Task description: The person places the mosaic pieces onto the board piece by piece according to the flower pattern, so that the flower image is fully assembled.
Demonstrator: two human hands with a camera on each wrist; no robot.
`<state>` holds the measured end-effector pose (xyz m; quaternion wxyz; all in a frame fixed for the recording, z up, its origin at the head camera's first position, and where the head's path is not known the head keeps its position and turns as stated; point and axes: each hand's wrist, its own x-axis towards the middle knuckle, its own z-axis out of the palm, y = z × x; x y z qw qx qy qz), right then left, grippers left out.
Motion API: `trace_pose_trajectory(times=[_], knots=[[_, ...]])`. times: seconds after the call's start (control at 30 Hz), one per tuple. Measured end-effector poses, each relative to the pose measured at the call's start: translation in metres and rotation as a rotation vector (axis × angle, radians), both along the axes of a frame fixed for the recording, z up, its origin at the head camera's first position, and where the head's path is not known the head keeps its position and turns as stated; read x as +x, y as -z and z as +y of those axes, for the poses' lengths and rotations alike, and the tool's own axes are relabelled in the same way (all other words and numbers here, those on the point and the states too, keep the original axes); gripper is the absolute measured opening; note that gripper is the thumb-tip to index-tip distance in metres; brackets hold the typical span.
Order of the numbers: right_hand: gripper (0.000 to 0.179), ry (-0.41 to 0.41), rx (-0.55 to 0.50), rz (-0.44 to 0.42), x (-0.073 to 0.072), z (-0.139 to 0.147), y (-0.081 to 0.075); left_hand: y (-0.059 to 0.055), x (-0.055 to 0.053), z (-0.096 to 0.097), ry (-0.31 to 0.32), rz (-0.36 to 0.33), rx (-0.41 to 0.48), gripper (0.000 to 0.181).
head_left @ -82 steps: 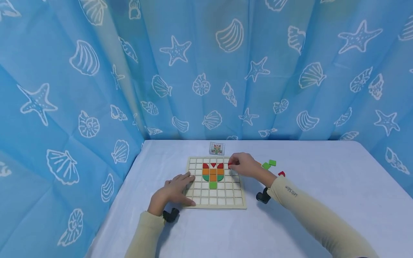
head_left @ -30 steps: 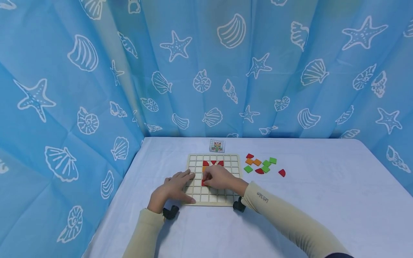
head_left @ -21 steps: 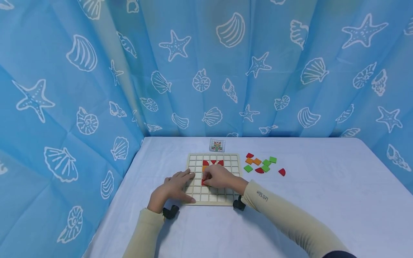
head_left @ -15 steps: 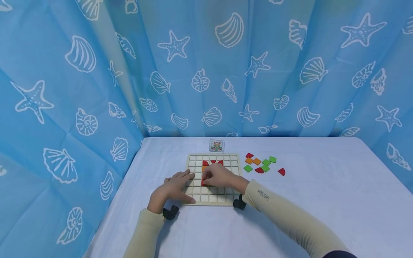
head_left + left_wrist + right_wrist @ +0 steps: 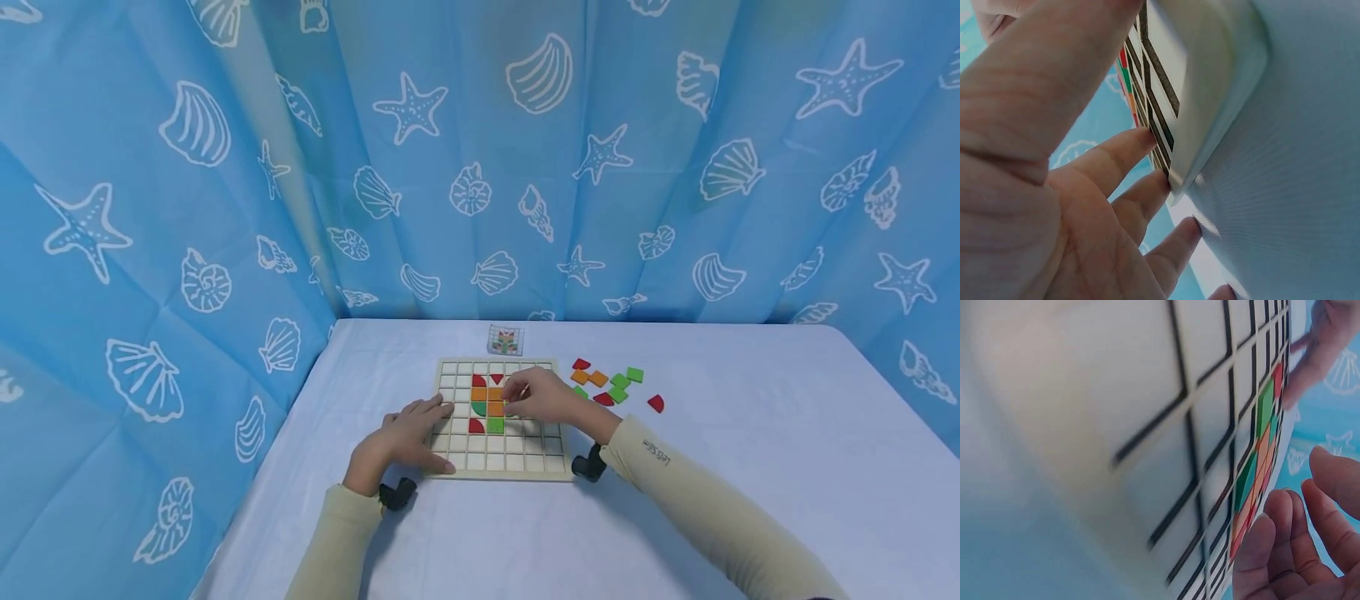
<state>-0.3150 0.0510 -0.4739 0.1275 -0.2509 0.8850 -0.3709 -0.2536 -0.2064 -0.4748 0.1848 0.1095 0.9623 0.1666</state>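
A cream grid board (image 5: 457, 475) lies on the table, with red, orange and green tiles set as a flower in its middle cells. A red quarter-round tile (image 5: 476, 426) sits in the cell left of a light green square tile (image 5: 495, 426). My left hand (image 5: 405, 437) rests spread on the board's left edge, thumb on the near rim; in the left wrist view two fingertips (image 5: 1159, 181) touch its border. Over the flower's right side hovers my right hand (image 5: 547, 396), fingers loosely bent and nothing between them in the right wrist view. It hides the flower's right tiles.
Right of the board lie several loose tiles: orange squares (image 5: 597, 379), green squares (image 5: 635, 375) and red quarter-rounds (image 5: 656, 403). A small pattern card (image 5: 506, 340) lies behind the board. A blue shell-print curtain (image 5: 480, 167) hangs behind the white table (image 5: 750, 417).
My right hand has brought a red quarter-round tile from the right, placed it left of the light green square, let go and moved right. The left hand has stayed put.
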Motion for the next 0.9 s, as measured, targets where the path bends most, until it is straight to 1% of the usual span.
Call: trace_pose_trajectory(times=[0.17,0.27,0.4,0.53,0.67,0.83,0.9], knots=[[0.018,0.065,0.01,-0.007,-0.007,0.023,0.0,0.0,0.0,-0.001,0.0,0.006,-0.002,0.101],[0.02,0.119,-0.007,-0.031,-0.01,0.036,0.001,0.0,0.001,0.0,0.007,0.007,-0.004,0.101],[0.024,0.17,-0.028,-0.046,-0.014,0.052,0.003,-0.002,0.001,0.0,0.01,0.004,-0.005,0.1],[0.029,0.2,-0.034,-0.032,-0.018,0.067,0.007,-0.003,0.002,0.0,0.007,0.003,-0.002,0.1],[0.029,0.209,-0.026,-0.013,-0.022,0.079,0.012,-0.002,0.002,0.0,0.009,0.009,-0.002,0.099],[0.028,0.233,-0.02,-0.032,-0.023,0.088,0.013,0.0,0.002,0.0,0.005,0.009,-0.005,0.1],[0.028,0.231,-0.023,-0.038,-0.023,0.091,0.012,0.0,0.002,0.0,0.0,0.007,-0.003,0.1]])
